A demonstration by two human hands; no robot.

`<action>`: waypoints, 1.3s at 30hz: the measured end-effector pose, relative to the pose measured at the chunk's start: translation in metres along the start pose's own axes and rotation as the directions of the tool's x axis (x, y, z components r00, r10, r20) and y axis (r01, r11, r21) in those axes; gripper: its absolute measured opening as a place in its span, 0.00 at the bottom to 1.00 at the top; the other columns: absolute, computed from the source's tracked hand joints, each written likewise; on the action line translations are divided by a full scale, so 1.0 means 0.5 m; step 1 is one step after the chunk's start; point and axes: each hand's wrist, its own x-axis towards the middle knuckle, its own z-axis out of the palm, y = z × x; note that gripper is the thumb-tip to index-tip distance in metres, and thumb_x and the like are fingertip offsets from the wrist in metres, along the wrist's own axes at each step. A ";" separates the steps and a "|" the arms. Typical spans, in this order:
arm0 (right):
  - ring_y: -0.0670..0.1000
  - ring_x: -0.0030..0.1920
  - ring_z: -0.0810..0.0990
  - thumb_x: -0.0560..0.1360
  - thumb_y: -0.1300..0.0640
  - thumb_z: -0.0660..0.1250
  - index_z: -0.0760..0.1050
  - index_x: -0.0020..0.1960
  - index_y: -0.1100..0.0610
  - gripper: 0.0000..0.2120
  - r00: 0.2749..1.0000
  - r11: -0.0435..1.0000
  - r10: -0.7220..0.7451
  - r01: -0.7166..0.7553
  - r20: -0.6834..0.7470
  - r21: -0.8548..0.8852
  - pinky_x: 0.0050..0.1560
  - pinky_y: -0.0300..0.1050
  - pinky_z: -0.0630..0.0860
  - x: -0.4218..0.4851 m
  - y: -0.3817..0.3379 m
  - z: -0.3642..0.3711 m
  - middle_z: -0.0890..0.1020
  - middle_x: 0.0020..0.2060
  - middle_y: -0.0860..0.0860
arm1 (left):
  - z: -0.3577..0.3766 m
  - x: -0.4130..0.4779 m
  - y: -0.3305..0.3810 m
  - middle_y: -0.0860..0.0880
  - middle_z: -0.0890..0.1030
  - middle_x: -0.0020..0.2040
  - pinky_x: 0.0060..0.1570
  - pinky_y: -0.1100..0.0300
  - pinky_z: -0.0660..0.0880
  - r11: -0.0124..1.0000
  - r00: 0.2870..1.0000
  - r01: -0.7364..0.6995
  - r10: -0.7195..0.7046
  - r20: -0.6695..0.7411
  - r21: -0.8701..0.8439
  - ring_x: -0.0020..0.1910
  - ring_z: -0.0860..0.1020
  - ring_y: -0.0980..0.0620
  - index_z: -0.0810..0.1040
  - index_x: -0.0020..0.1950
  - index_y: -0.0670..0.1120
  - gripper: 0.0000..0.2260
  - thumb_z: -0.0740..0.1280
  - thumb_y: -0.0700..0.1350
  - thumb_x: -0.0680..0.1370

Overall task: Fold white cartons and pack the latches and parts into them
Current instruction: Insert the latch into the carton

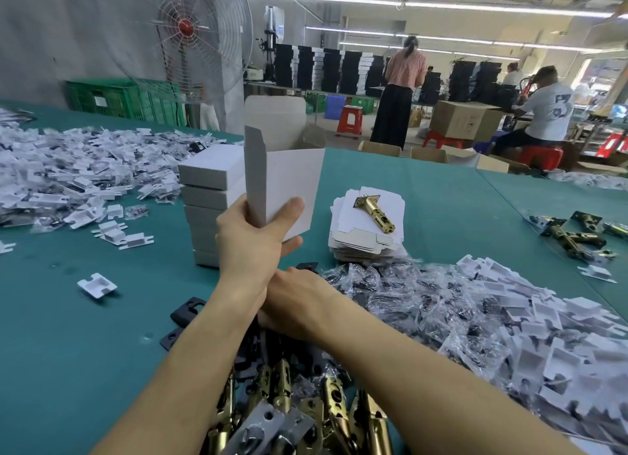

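Showing L hand (pixel 255 237) fingers pinching the carton (pixel 289 183) upright, long axis vert., mouth up; R hand (pixel 295 301) lay below, nearer the latches (pixel 333 403), its fingers hidden, state n/k.

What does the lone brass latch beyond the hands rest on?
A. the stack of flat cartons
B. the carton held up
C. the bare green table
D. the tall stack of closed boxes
A: the latch lies slantwise on top of the flat cartons.
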 end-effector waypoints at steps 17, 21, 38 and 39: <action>0.37 0.40 0.81 0.75 0.60 0.72 0.85 0.51 0.49 0.09 0.792 0.805 0.427 -0.113 -0.437 0.583 0.41 0.30 0.75 -0.245 0.128 -0.190 0.85 0.39 0.39 | 0.010 -0.033 -0.019 0.50 0.85 0.43 0.46 0.49 0.84 0.973 0.921 0.091 -0.163 0.353 0.212 0.46 0.84 0.44 0.85 0.44 0.56 0.11 0.78 0.40 0.69; 0.45 0.41 0.78 0.75 0.60 0.73 0.85 0.54 0.54 0.09 0.580 0.919 0.353 -0.069 -0.734 0.388 0.41 0.31 0.72 -0.255 0.111 -0.216 0.81 0.43 0.48 | 0.014 -0.039 -0.017 0.44 0.84 0.45 0.53 0.42 0.80 0.971 0.867 0.075 -0.176 0.465 0.227 0.44 0.81 0.49 0.85 0.52 0.47 0.12 0.76 0.35 0.72; 0.62 0.50 0.77 0.76 0.59 0.65 0.81 0.58 0.43 0.15 0.885 0.930 0.328 -0.364 -0.331 -0.050 0.48 0.53 0.77 -0.191 0.098 -0.282 0.80 0.48 0.55 | 0.015 -0.049 -0.024 0.36 0.82 0.54 0.52 0.39 0.80 0.977 0.809 0.169 -0.211 0.549 0.126 0.53 0.81 0.35 0.87 0.48 0.53 0.13 0.77 0.40 0.66; 0.62 0.50 0.78 0.77 0.59 0.64 0.81 0.58 0.45 0.15 0.896 0.925 0.352 -0.378 -0.269 -0.048 0.49 0.54 0.78 -0.188 0.102 -0.283 0.81 0.50 0.55 | 0.015 -0.049 -0.025 0.36 0.82 0.54 0.50 0.41 0.81 0.975 0.807 0.169 -0.221 0.547 0.146 0.53 0.82 0.35 0.87 0.47 0.53 0.13 0.79 0.40 0.65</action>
